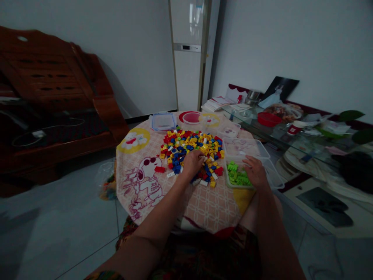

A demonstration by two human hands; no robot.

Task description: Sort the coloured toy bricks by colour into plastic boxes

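1. The left hand (192, 161) rests on the near edge of a pile of small building bricks (192, 149) in red, yellow, blue and white. Its fingers are curled down into the pieces; it seems to pinch one or two of them, though the picture is too dim and small to be sure.
2. The right hand (254, 170) lies palm down over a clear plastic container (274, 177) just to the right of the pile, fingers loosely spread and touching the contents.
3. Inside that container sits a cluster of green bricks (236, 175), partly under the right hand's fingers.
4. The pile lies in the middle of a small round desk (204, 206) covered with a cartoon-printed cloth, and a single red brick (159, 169) lies apart to the left of the pile.
5. At the far side of the desk stand a blue-rimmed lid (163, 121) and a red-rimmed tub (190, 117).
6. To the right, a glass-topped side table (291, 144) carries a red bowl (268, 119) and assorted clutter.
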